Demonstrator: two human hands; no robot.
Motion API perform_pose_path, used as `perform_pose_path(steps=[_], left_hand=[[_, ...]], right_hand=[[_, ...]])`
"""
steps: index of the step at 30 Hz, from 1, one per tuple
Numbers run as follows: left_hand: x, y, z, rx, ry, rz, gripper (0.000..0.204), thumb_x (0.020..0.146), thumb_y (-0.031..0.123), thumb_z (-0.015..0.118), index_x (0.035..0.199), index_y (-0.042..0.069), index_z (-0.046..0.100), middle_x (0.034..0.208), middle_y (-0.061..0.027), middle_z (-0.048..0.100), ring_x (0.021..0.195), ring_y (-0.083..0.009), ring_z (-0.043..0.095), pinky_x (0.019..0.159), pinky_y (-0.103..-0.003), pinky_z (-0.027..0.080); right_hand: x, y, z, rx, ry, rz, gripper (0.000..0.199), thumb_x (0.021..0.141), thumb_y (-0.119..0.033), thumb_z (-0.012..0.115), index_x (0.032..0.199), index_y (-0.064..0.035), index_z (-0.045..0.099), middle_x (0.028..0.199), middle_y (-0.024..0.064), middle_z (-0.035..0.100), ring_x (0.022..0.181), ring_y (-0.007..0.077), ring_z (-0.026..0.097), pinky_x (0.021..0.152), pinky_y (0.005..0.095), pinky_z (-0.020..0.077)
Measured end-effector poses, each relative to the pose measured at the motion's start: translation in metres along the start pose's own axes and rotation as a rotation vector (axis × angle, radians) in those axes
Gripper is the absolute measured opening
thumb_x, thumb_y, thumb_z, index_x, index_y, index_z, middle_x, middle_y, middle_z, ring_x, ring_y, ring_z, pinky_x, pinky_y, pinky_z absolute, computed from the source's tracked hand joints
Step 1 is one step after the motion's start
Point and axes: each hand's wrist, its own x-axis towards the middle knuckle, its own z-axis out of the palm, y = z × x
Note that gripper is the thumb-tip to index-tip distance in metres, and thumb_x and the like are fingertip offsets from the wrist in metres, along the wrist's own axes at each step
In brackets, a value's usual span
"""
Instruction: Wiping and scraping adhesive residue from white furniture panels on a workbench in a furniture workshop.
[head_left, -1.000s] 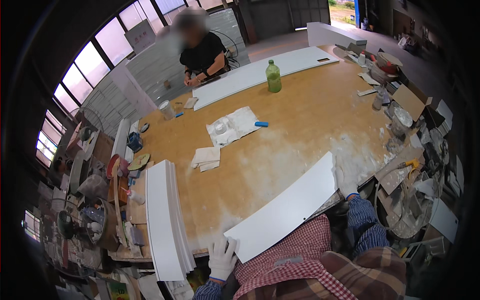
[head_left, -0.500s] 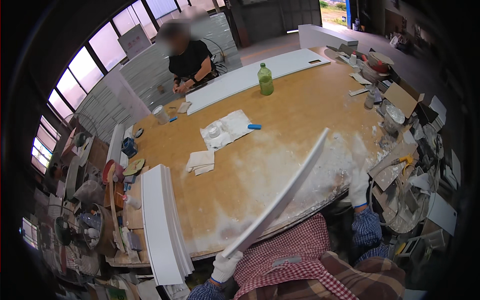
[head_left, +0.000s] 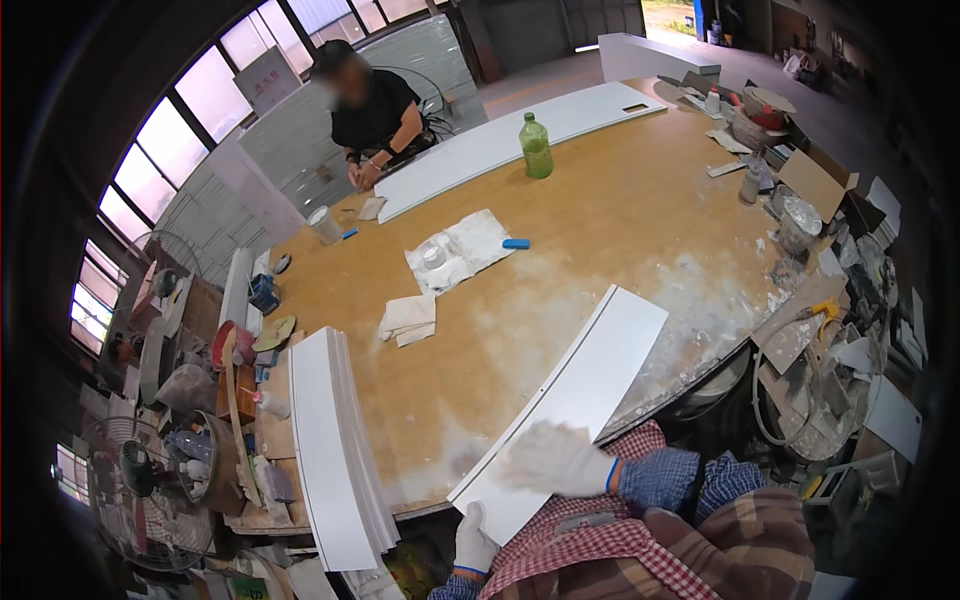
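Note:
A long white board (head_left: 590, 360) with a thin dark groove along one long side lies slantwise over the table's near edge, its broad face up. At its near left end my left hand (head_left: 475, 541), in a white knitted glove, grips the board, thumb on the face and the other fingers hidden under it. My right hand (head_left: 558, 461), gloved the same way, is over the lower part of the board's face. Motion smears its fingers, so their pose and anything under them cannot be made out.
A stack of white boards (head_left: 335, 450) lies to the left. On the brown table (head_left: 430, 380) are folded sandpaper-like sheets (head_left: 408, 319), a white cloth (head_left: 470, 245) with a small tub, a blue block (head_left: 516, 244) and a green bottle (head_left: 535, 148). Across it, a co-worker (head_left: 375, 115) leans by another long board.
The board has turned from edge-on to face up. My right hand has swung from the table's right side leftward onto the board. My left hand still grips the near end.

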Motion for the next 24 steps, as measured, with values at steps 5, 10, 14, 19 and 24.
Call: perform_pose_path(steps=[5, 10, 14, 19, 24], left_hand=[[-0.005, -0.007, 0.000, 0.043, 0.049, -0.011, 0.053, 0.111, 0.037, 0.053, 0.150, 0.001, 0.045, 0.144, -0.0180, 0.060, 0.131, -0.0343, 0.061, 0.112, -0.052, 0.051], [-0.004, -0.008, 0.011, -0.007, 0.074, -0.026, 0.052, 0.113, 0.039, 0.048, 0.148, 0.001, 0.047, 0.144, -0.0175, 0.060, 0.133, -0.0335, 0.060, 0.112, -0.053, 0.051], [-0.011, 0.001, 0.025, 0.103, 0.004, -0.213, 0.057, 0.109, 0.050, 0.053, 0.148, 0.008, 0.049, 0.141, -0.0126, 0.064, 0.131, -0.0346, 0.062, 0.107, -0.062, 0.052], [-0.011, 0.012, 0.025, 0.144, 0.117, -0.154, 0.060, 0.110, 0.050, 0.050, 0.143, 0.000, 0.050, 0.137, -0.0177, 0.064, 0.125, -0.0353, 0.066, 0.101, -0.060, 0.058], [-0.006, 0.012, 0.016, 0.224, 0.109, -0.169, 0.059, 0.109, 0.052, 0.052, 0.144, 0.004, 0.050, 0.133, -0.0165, 0.066, 0.116, -0.0327, 0.070, 0.086, -0.057, 0.065]], right_hand=[[-0.013, 0.117, -0.074, -0.331, -0.226, 0.527, 0.035, 0.095, -0.032, 0.059, 0.125, -0.0145, 0.067, 0.111, 0.0127, 0.065, 0.101, 0.0334, 0.062, 0.085, 0.0479, 0.0505], [-0.066, 0.211, -0.031, -0.479, 0.288, 0.599, 0.036, 0.095, -0.029, 0.058, 0.125, -0.0092, 0.067, 0.113, 0.0149, 0.065, 0.109, 0.0356, 0.060, 0.096, 0.0511, 0.0442], [0.000, 0.126, -0.029, -0.231, -0.194, 0.730, 0.034, 0.094, -0.029, 0.059, 0.118, -0.0065, 0.067, 0.115, 0.0177, 0.064, 0.114, 0.0356, 0.059, 0.097, 0.0493, 0.0455], [0.016, 0.064, -0.064, -0.072, -0.122, 0.459, 0.033, 0.097, -0.032, 0.058, 0.116, -0.0082, 0.069, 0.114, 0.0180, 0.065, 0.113, 0.0334, 0.061, 0.092, 0.0485, 0.0499], [-0.056, 0.206, -0.055, -0.575, 0.361, 0.408, 0.032, 0.100, -0.034, 0.055, 0.123, -0.0155, 0.069, 0.115, 0.0150, 0.064, 0.112, 0.0307, 0.060, 0.093, 0.0478, 0.0487]])
